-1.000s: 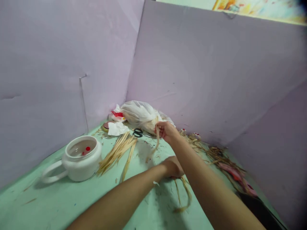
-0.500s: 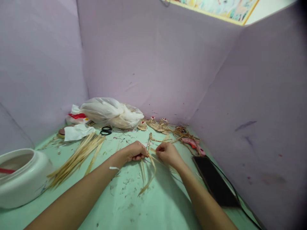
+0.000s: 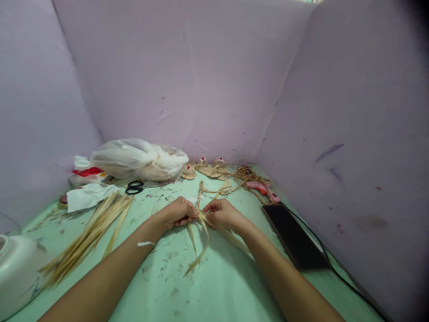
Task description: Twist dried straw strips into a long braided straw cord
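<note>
My left hand (image 3: pixel 178 212) and my right hand (image 3: pixel 222 213) meet near the middle of the green tabletop (image 3: pixel 221 286), both closed on tan dried-leaf strips (image 3: pixel 198 239). The loose ends of the strips trail toward me on the surface. A braided cord (image 3: pixel 200 193) of the same material runs away from my fingers toward the back wall.
A pile of straw strips (image 3: pixel 90 230) lies at the left, with a white pot (image 3: pixel 16 268) at the left edge. Black scissors (image 3: pixel 134 187), white tissue (image 3: pixel 87 197) and a plastic bag (image 3: pixel 139 159) sit behind. A dark phone (image 3: pixel 295 241) with cable lies right; woven pieces (image 3: pixel 214 168) line the purple wall.
My right hand came back from the plastic bag with a strip and joined my left hand at the middle. The view swung right and down, so the pot slid to the left edge.
</note>
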A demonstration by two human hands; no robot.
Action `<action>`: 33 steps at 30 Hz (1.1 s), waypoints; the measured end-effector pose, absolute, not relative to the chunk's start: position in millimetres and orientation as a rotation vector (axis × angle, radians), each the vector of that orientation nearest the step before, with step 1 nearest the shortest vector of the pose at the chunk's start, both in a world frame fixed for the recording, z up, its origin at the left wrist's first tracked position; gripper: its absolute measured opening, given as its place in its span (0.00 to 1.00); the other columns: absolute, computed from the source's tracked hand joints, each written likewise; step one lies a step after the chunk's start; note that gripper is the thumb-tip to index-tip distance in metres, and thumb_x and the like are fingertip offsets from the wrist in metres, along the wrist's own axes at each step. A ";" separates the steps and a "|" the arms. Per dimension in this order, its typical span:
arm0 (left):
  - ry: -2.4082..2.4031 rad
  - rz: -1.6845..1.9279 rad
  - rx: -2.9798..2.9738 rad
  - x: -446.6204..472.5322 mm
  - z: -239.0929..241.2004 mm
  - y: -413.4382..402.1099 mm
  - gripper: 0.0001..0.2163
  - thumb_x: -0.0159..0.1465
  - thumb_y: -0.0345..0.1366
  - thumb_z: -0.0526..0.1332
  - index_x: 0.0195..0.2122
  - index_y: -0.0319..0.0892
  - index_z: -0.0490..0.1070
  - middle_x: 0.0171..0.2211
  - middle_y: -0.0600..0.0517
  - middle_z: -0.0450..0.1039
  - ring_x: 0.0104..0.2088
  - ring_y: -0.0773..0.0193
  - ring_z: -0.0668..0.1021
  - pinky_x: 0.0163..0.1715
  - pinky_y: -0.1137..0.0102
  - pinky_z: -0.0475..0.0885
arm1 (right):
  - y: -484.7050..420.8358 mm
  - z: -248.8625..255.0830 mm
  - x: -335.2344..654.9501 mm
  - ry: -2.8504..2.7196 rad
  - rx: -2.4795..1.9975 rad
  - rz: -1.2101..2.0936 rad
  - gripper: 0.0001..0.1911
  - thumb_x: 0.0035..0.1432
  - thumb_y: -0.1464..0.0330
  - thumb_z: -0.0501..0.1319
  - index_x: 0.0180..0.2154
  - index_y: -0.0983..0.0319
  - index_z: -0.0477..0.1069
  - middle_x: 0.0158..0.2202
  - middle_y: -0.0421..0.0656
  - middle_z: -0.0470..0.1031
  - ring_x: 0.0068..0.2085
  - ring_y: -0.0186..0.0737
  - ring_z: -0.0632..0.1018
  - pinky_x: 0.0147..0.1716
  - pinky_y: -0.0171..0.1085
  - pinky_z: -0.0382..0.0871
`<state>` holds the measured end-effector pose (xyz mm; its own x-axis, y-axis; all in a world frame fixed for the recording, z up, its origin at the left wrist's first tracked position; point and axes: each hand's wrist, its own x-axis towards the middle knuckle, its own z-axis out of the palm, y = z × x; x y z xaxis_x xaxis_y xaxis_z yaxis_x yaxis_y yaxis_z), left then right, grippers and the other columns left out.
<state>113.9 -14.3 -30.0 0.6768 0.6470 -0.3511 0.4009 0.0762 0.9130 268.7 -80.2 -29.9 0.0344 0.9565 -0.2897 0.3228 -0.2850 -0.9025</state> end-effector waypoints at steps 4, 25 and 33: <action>0.907 0.222 1.569 114.8 -31.9 -13.8 0.06 0.44 0.35 0.56 0.15 0.38 0.61 0.11 0.59 0.57 0.09 0.77 0.55 0.09 0.77 0.45 | -84.0 -19.3 256.6 -1.134 -1.643 1.370 0.04 0.39 0.77 0.55 0.20 0.65 0.65 0.12 0.35 0.65 0.15 0.29 0.65 0.19 0.29 0.63; 0.983 0.211 1.610 116.5 -35.8 -13.5 0.07 0.45 0.36 0.57 0.17 0.37 0.65 0.11 0.57 0.59 0.10 0.75 0.58 0.09 0.78 0.48 | -78.2 -22.8 257.4 -1.044 -1.679 1.337 0.07 0.45 0.74 0.57 0.18 0.66 0.65 0.10 0.35 0.61 0.13 0.24 0.59 0.14 0.26 0.52; 0.983 0.211 1.638 118.2 -33.5 -16.2 0.07 0.45 0.36 0.57 0.17 0.37 0.66 0.11 0.57 0.59 0.09 0.75 0.57 0.09 0.77 0.48 | -75.9 -18.0 257.4 -1.110 -1.796 1.346 0.03 0.41 0.76 0.59 0.19 0.66 0.67 0.10 0.35 0.62 0.13 0.24 0.59 0.12 0.26 0.47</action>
<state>118.2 -16.2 -33.5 0.6320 0.6892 -0.3545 0.4831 0.0073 0.8755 257.4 -75.9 -18.0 0.1243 0.8935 -0.4315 0.2537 -0.4490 -0.8567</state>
